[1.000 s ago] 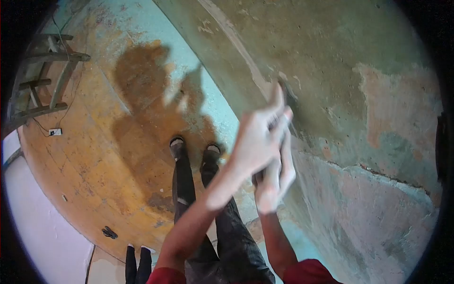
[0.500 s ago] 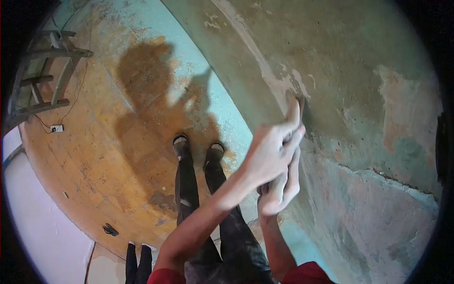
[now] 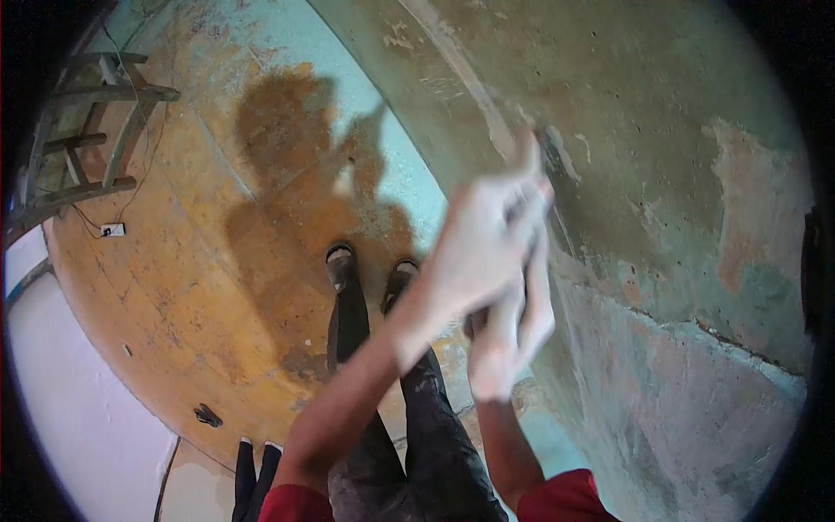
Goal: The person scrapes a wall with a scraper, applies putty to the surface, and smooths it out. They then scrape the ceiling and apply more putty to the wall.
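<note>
Short red sleeves [image 3: 565, 496], bare hands [image 3: 483, 239], dark trousers [image 3: 439, 439] with pale smudges, and dark shoes [image 3: 342, 261].

Light casts a dark shadow [image 3: 283, 130] across a stained orange floor [image 3: 165, 278] between a wooden frame [image 3: 139, 93] and patchy wall [image 3: 661, 78].

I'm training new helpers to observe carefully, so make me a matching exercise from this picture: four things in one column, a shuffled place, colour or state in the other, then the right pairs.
Column one
1. Ladder-like frame
2. Left hand and right hand
3. Sleeves
4. Small dark item

Column two
A. Red
B. On the orange-stained floor, towards the lower left of the view
C. Towards the upper left of the view
D. Close together, overlapping in the view

Right pairs: 1-C, 2-D, 3-A, 4-B
</note>
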A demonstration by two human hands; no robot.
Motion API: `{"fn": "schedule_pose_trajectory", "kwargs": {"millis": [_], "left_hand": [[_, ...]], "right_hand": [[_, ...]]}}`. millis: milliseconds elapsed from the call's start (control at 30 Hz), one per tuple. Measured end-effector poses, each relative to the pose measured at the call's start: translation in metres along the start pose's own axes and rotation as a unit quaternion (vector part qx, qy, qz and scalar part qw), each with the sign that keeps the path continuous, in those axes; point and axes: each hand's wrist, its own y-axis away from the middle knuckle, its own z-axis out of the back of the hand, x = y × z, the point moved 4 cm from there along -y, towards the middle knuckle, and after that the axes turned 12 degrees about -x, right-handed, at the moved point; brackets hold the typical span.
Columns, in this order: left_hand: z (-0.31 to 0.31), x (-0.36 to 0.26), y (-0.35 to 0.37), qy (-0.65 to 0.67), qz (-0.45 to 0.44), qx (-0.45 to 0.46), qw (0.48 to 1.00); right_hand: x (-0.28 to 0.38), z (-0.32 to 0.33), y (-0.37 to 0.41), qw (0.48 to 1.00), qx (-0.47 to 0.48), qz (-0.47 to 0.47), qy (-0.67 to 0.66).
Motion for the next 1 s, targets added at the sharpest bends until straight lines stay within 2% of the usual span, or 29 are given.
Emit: {"fn": "schedule_pose_trajectory", "kwargs": {"millis": [33,67,100,167,200,233,300,333,367,433,500,567,633,667,700,767,833,900,933,967,1000], "left_hand": [[-0.006,0.000,0.010,0.046,-0.024,0.013,0.999],[-0.010,-0.008,0.011,0.026,-0.081,-0.022,0.996],[-0.007,-0.007,0.007,0.028,-0.077,-0.022,0.996],[0.004,0.003,-0.024,0.073,0.066,0.004,0.995],[0.010,0.012,-0.039,0.071,0.068,-0.015,0.995],[0.015,0.018,-0.038,0.084,0.067,-0.002,0.994],[0.001,0.013,0.000,0.108,0.032,0.016,0.994],[-0.007,0.003,0.014,0.065,0.028,0.027,0.997],[-0.012,-0.002,0.014,0.102,-0.022,-0.020,0.994],[-0.004,0.013,-0.008,0.108,0.018,0.001,0.994],[0.017,0.012,-0.039,0.022,0.089,0.000,0.996],[0.009,0.026,-0.022,0.102,0.035,0.021,0.994],[-0.016,0.011,0.017,0.102,-0.064,-0.052,0.991],[-0.011,0.003,0.013,0.072,-0.020,0.009,0.997],[-0.004,0.003,0.003,0.074,-0.014,0.015,0.997],[0.010,0.016,-0.033,0.037,0.091,0.028,0.995],[0.017,0.012,-0.030,0.031,0.082,0.017,0.996],[-0.005,0.012,0.003,0.120,0.019,0.000,0.993],[-0.015,0.010,0.005,0.115,-0.083,-0.087,0.986],[-0.008,0.011,-0.001,0.117,-0.077,-0.086,0.986],[0.002,0.017,-0.020,0.070,-0.009,-0.025,0.997]], "right_hand": [[0.004,0.006,0.008,0.999,-0.042,0.029,-0.015],[0.021,0.008,0.008,0.994,-0.032,-0.075,-0.076],[0.020,0.006,0.003,0.994,-0.032,-0.078,-0.072],[0.016,-0.008,-0.022,0.995,0.018,-0.038,0.086],[0.007,-0.024,-0.027,0.997,0.028,-0.060,0.034],[0.007,-0.028,-0.023,0.997,0.036,-0.061,0.043],[-0.001,-0.004,0.006,0.998,-0.044,-0.012,0.039],[0.010,0.000,0.012,0.995,-0.078,-0.034,-0.045],[0.015,0.011,0.012,0.991,-0.018,-0.110,-0.075],[0.009,0.003,-0.006,0.994,0.000,-0.026,0.107],[0.009,-0.029,-0.026,0.992,0.026,-0.110,0.054],[-0.006,-0.015,-0.008,0.990,-0.012,0.013,0.139],[0.006,-0.003,0.014,0.989,-0.123,0.026,-0.076],[0.021,0.009,0.014,0.991,-0.020,-0.125,-0.053],[0.016,0.007,0.007,0.990,-0.026,-0.129,-0.050],[0.006,-0.016,-0.024,0.987,0.055,-0.069,0.137],[0.006,-0.029,-0.017,0.988,0.070,-0.107,0.090],[0.015,-0.009,0.006,0.998,-0.063,-0.020,-0.002],[0.025,-0.001,0.007,0.991,-0.028,-0.127,-0.043],[0.019,-0.002,0.001,0.990,-0.031,-0.130,-0.038],[0.011,-0.010,-0.013,0.996,-0.012,-0.074,0.040]]}}
